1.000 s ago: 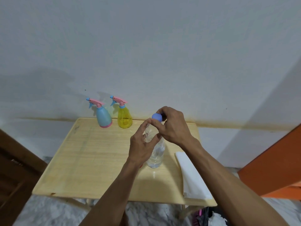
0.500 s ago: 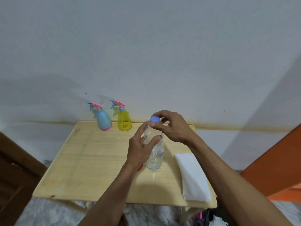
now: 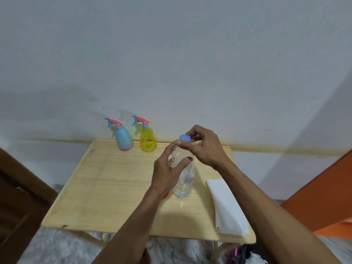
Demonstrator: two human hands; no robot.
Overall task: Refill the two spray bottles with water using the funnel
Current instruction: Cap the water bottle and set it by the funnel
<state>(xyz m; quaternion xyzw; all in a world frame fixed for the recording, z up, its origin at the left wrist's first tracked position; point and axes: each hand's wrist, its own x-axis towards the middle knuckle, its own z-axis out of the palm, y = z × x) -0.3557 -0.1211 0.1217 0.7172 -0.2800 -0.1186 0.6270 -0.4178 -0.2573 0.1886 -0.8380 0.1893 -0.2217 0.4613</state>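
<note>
A clear water bottle [image 3: 184,180] stands upright near the middle of the wooden table [image 3: 106,180]. My left hand [image 3: 167,170] grips its upper body from the left. My right hand [image 3: 203,145] pinches the blue cap [image 3: 184,137] at the bottle's top. At the table's far edge stand a blue spray bottle [image 3: 122,139] and a yellow spray bottle [image 3: 147,139], both with pink trigger heads on. A small red thing [image 3: 166,195], perhaps the funnel, shows just below my left wrist and is mostly hidden.
A folded white cloth [image 3: 226,208] lies along the table's right side. A dark wooden door [image 3: 17,197] is at the left, an orange surface [image 3: 323,193] at the right. The wall rises right behind the spray bottles.
The view has shifted slightly. My right hand's fingers have turned on the blue cap, which stays at the bottle's top. My left hand keeps hold of the bottle, which stands in the same place.
</note>
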